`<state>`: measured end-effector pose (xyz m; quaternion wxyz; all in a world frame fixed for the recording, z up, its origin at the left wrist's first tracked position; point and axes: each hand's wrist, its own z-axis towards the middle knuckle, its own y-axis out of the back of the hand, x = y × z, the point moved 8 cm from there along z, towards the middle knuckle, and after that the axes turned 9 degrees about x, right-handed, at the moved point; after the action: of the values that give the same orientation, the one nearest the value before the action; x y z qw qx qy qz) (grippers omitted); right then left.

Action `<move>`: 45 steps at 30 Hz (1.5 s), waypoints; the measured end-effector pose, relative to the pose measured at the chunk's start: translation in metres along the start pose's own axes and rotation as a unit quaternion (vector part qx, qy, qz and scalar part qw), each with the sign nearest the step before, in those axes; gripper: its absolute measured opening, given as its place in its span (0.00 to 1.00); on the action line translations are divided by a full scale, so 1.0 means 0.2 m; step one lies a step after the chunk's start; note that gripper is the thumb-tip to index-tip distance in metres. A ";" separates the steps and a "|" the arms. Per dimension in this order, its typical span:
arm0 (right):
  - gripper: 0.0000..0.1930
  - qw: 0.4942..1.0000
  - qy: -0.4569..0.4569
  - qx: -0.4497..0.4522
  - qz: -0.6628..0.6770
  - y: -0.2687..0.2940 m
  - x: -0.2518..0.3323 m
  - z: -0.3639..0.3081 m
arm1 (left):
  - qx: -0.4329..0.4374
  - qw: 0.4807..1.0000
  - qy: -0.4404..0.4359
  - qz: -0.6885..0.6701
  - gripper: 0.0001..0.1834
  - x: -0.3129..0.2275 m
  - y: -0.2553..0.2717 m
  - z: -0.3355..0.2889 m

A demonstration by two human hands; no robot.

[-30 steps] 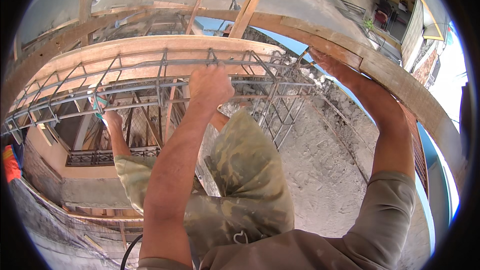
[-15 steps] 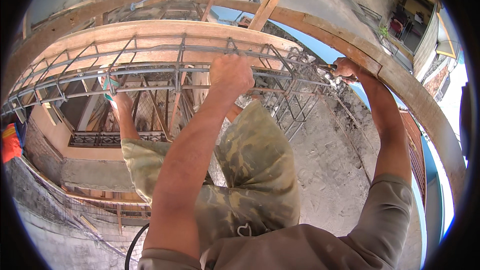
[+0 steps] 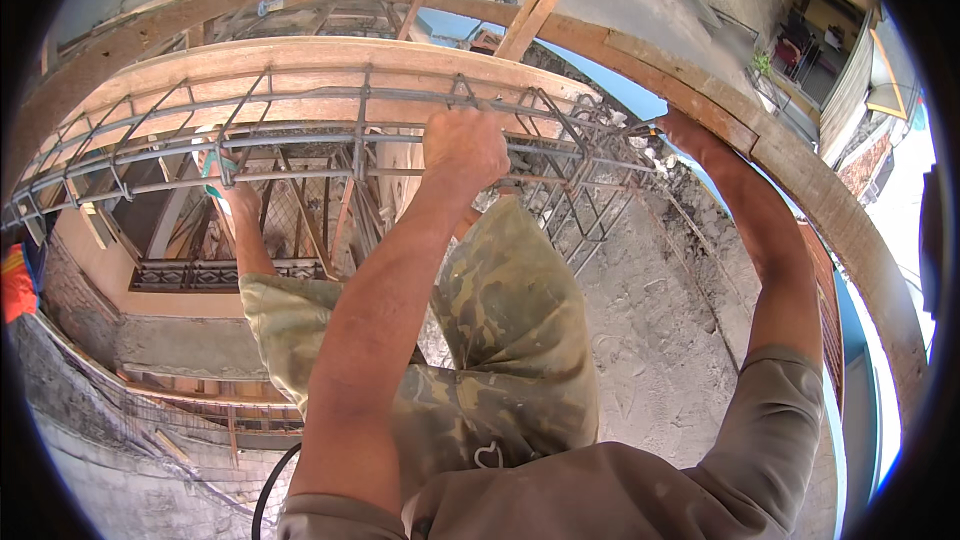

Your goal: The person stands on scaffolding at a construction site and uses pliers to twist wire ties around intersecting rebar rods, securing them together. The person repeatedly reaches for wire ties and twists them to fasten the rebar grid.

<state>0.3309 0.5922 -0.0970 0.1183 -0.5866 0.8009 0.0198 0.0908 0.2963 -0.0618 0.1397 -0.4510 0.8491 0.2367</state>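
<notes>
My left hand is closed in a fist around a bar of the long rebar cage, which runs across in front of me with stirrups tied along it. At the cage's right end, beside rough broken concrete, my right hand is closed on a slim hand tool. The tool's dark tip points left toward the bars; its exact kind is too small to tell. Part of the right hand is hidden behind its own wrist. A wooden form board stands along the cage's far side.
A curved-looking timber rail passes beyond the cage and close to my right arm, with an upright brace against it. My sandalled foot rests at the cage on the left. Rough concrete lies lower right; a deep drop with timbers shows left.
My right hand has shifted slightly up and left and its wrist has turned, so less of the tool shows. The left hand keeps its grip in nearly the same place.
</notes>
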 end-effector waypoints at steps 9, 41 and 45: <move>0.09 0.856 0.022 0.315 0.411 -0.16 0.05 -0.25 | 0.000 0.999 -0.049 -0.012 0.10 0.00 -0.02 0.01; 0.18 0.896 -0.090 0.200 0.386 -0.29 -0.35 -0.08 | -0.095 0.992 -0.067 -0.039 0.21 -0.02 0.02 -0.08; 0.19 0.952 -0.039 0.136 0.270 -0.07 -0.14 -0.13 | -0.321 0.924 -0.095 -0.183 0.25 -0.18 0.20 -0.14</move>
<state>0.3469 0.6088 -0.0637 0.2185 -0.3252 0.9194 -0.0355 0.0778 0.3265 -0.0110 0.1088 -0.5945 0.6133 0.5084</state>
